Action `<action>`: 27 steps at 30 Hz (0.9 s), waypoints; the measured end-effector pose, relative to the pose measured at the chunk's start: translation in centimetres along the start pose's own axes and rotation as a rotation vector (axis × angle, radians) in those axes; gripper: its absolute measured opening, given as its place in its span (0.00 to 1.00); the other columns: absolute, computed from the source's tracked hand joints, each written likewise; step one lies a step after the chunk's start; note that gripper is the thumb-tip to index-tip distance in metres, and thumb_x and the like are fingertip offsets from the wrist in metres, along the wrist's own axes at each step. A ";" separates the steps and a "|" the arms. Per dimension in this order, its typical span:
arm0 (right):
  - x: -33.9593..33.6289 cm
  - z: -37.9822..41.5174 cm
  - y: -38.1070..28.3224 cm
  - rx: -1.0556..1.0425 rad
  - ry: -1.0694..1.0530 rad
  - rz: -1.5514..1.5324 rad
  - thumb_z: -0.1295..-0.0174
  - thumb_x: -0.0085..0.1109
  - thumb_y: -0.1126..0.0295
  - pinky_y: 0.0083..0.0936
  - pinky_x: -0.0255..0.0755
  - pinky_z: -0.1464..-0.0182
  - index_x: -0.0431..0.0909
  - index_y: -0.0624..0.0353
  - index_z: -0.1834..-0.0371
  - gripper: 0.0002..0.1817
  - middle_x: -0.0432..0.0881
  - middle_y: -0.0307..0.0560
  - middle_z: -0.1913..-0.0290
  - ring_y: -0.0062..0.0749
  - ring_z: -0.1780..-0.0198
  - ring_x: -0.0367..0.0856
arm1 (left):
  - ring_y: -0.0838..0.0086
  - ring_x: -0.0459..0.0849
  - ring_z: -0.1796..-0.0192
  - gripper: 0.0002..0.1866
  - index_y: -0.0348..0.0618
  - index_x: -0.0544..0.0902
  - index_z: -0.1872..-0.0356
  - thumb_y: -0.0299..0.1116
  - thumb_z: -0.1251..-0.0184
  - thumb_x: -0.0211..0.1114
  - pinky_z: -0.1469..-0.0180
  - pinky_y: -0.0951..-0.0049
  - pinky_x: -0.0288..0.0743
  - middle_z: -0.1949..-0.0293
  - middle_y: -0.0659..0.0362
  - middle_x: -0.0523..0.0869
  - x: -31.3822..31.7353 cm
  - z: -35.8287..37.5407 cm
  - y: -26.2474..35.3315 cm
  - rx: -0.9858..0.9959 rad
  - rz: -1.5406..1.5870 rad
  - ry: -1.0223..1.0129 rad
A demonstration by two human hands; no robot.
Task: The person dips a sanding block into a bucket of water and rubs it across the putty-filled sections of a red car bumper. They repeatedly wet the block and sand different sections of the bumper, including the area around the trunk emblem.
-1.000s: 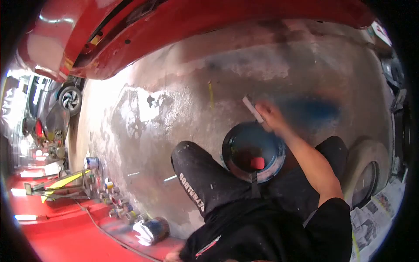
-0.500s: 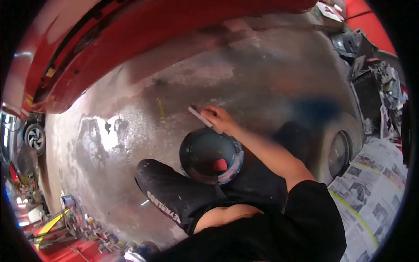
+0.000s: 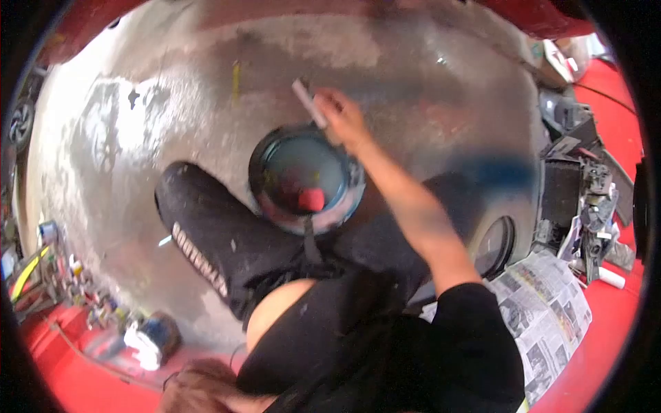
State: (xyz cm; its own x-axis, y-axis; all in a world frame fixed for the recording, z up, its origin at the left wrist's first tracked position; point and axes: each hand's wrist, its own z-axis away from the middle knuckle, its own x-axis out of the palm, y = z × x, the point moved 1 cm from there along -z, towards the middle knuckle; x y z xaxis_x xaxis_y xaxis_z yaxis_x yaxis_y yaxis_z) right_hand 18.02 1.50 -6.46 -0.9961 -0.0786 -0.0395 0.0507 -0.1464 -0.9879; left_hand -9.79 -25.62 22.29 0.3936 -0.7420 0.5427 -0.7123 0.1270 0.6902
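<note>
The wet-looking floor (image 3: pixel 193 131) spreads widest, with a broad stretch of room running from ten to two o'clock beyond the bucket. Its far edge meets a strip of red car (image 3: pixel 544 17) near one o'clock. The person's black trousers (image 3: pixel 213 220) bend around the bucket, with the knees toward nine and four o'clock, leaving the near side tight and the far side open.

At three o'clock, a heap of parts (image 3: pixel 585 172) bounds the floor; spread newspaper (image 3: pixel 544 310) lies at four, its upper corner near a tyre (image 3: pixel 493 245). The bucket (image 3: pixel 354 189) sits near the middle, holding dark liquid, with its strap-like handle hanging toward six o'clock. A tin (image 3: pixel 162 334) stands at half past seven, with small cans (image 3: pixel 89 292) further out at eight.

The right hand (image 3: pixel 341 117), at one o'clock from the bucket, grips a pale flat block; the forearm passes close to the rim. The left hand (image 3: pixel 200 389), at seven, is blurred, and I cannot tell what it grasps. The block (image 3: pixel 308 103) slants at twelve o'clock, its lower end near the bucket's rim in this view; their height apart cannot be told. A red piece (image 3: pixel 311 199) is inside the bucket, toward six. A thin yellow strip (image 3: pixel 236 81) lies on the floor at eleven.
</note>
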 end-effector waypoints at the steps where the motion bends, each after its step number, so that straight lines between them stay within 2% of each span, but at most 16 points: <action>1: 0.4 0.0 -0.4 -0.016 0.006 0.018 0.19 0.70 0.52 0.30 0.79 0.40 0.86 0.59 0.28 0.26 0.92 0.47 0.44 0.29 0.45 0.86 | 0.59 0.92 0.46 0.22 0.30 0.82 0.32 0.42 0.09 0.64 0.40 0.61 0.85 0.46 0.51 0.94 -0.1 -0.3 0.1 0.013 0.006 -0.029; 3: 0.5 0.5 -0.6 0.007 -0.001 0.021 0.19 0.70 0.51 0.30 0.79 0.40 0.86 0.59 0.28 0.27 0.92 0.47 0.44 0.29 0.45 0.86 | 0.58 0.92 0.46 0.23 0.30 0.82 0.32 0.42 0.09 0.64 0.40 0.61 0.85 0.46 0.51 0.94 -0.3 -0.5 -0.1 0.041 0.037 -0.059; 5: 0.3 0.3 -0.4 0.010 -0.059 -0.020 0.18 0.69 0.49 0.27 0.75 0.38 0.86 0.59 0.26 0.29 0.88 0.42 0.40 0.26 0.43 0.81 | 0.57 0.92 0.46 0.23 0.30 0.82 0.32 0.43 0.09 0.64 0.40 0.61 0.85 0.46 0.50 0.94 -0.1 -0.6 -0.4 0.068 0.069 -0.082; 8: 0.1 -0.6 1.9 -0.113 -0.024 0.117 0.19 0.70 0.51 0.27 0.77 0.36 0.84 0.59 0.25 0.29 0.89 0.43 0.37 0.27 0.40 0.84 | 0.56 0.92 0.46 0.24 0.29 0.81 0.31 0.43 0.09 0.64 0.40 0.60 0.85 0.46 0.50 0.94 0.4 -1.0 -1.5 0.098 0.117 -0.104; 10: -0.1 -1.0 2.7 -0.020 -0.011 0.103 0.19 0.70 0.50 0.28 0.78 0.34 0.84 0.57 0.25 0.29 0.89 0.43 0.36 0.27 0.37 0.85 | 0.56 0.92 0.46 0.24 0.29 0.81 0.31 0.43 0.09 0.63 0.40 0.60 0.85 0.46 0.49 0.94 1.0 -1.3 -2.5 0.127 0.123 -0.087; 11: -0.1 -0.7 2.5 0.031 -0.029 -0.004 0.19 0.71 0.50 0.28 0.77 0.34 0.85 0.56 0.25 0.28 0.89 0.42 0.36 0.27 0.37 0.85 | 0.55 0.92 0.46 0.24 0.28 0.81 0.31 0.43 0.09 0.63 0.40 0.60 0.85 0.46 0.49 0.94 1.7 -1.1 -3.1 0.139 0.124 -0.051; 12: -0.1 -0.6 1.7 0.007 -0.013 -0.004 0.19 0.71 0.51 0.27 0.77 0.35 0.85 0.55 0.25 0.27 0.89 0.40 0.37 0.27 0.38 0.85 | 0.55 0.92 0.46 0.25 0.28 0.81 0.31 0.43 0.09 0.63 0.40 0.59 0.85 0.46 0.49 0.94 2.3 -1.0 -4.0 0.162 0.119 -0.018; 13: 0.2 -0.4 1.4 0.033 0.010 -0.025 0.19 0.70 0.50 0.29 0.79 0.34 0.86 0.60 0.29 0.28 0.91 0.45 0.38 0.28 0.37 0.86 | 0.54 0.92 0.46 0.25 0.28 0.81 0.30 0.43 0.08 0.63 0.40 0.59 0.85 0.46 0.48 0.94 2.9 -1.2 -4.7 0.184 0.110 0.004; 18: 0.2 -0.8 2.3 -0.009 -0.026 -0.045 0.20 0.72 0.50 0.27 0.75 0.30 0.86 0.59 0.27 0.28 0.90 0.43 0.36 0.28 0.35 0.84 | 0.53 0.92 0.46 0.26 0.27 0.80 0.30 0.44 0.08 0.63 0.40 0.58 0.85 0.46 0.47 0.94 5.8 -2.7 -7.2 0.265 0.061 0.119; 22: -0.1 -1.0 2.7 0.006 0.105 0.020 0.19 0.72 0.50 0.28 0.74 0.29 0.86 0.59 0.27 0.28 0.90 0.42 0.34 0.29 0.34 0.84 | 0.51 0.92 0.46 0.27 0.26 0.80 0.29 0.44 0.08 0.62 0.40 0.57 0.85 0.46 0.46 0.94 6.4 -3.9 -8.4 0.320 0.016 0.174; 25: -1.0 -1.5 2.2 0.058 0.088 0.176 0.19 0.71 0.49 0.32 0.77 0.30 0.84 0.58 0.22 0.32 0.87 0.48 0.27 0.33 0.32 0.86 | 0.50 0.92 0.46 0.27 0.25 0.79 0.28 0.44 0.08 0.62 0.40 0.57 0.85 0.46 0.46 0.94 6.9 -5.8 -10.0 0.354 -0.039 0.212; 27: -1.1 -1.8 2.7 0.166 0.054 0.070 0.17 0.67 0.47 0.36 0.79 0.30 0.79 0.58 0.18 0.34 0.86 0.50 0.27 0.36 0.32 0.86 | 0.49 0.92 0.46 0.28 0.25 0.79 0.28 0.44 0.08 0.62 0.40 0.57 0.85 0.46 0.45 0.94 6.4 -7.0 -11.6 0.368 -0.083 0.230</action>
State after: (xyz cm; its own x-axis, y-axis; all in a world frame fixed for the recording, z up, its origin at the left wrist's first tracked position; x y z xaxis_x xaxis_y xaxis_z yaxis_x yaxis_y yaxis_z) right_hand 19.07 2.97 -9.32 -0.9919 -0.0416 -0.1202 0.1271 -0.3031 -0.9444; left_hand 5.06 -27.22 21.04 0.5475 -0.5686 0.6139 -0.8161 -0.2007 0.5420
